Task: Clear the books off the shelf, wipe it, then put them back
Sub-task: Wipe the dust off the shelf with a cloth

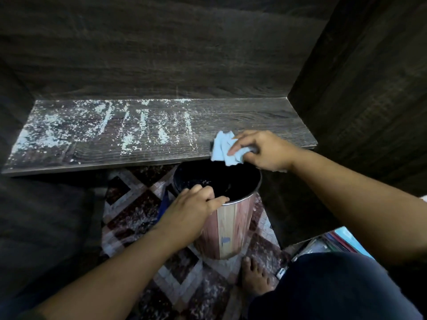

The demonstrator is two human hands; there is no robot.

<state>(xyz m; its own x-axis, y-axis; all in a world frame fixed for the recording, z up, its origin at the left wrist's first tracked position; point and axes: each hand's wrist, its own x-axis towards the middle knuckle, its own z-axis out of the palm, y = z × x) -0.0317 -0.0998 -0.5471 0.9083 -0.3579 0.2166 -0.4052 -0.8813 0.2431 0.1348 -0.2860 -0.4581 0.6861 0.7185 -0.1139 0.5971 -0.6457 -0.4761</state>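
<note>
a dark-clad knee (335,287) and a bare foot (254,277) sit lowest in view, on a patterned floor (129,204). just ahead, the left hand (191,206) grips the rim of a bin (227,229), fingers curled over the near edge, holding it right below the front lip of the shelf (242,116). the right hand (265,150) pinches a bunched blue cloth (223,150) at that lip, above the bin's mouth.

the shelf is bare of books; a few books (323,245) seem to lie on the floor at the right, though that corner is dim. white dust (92,125) covers the left and middle of the board, while the right part looks wiped.

judging by this, the wiping is about half done. to do it well, keep the bin tight under the edge, drag each stroke from the back wall straight to the lip so crumbs fall in, overlap strokes leftward, and refold the cloth when it clogs.
</note>
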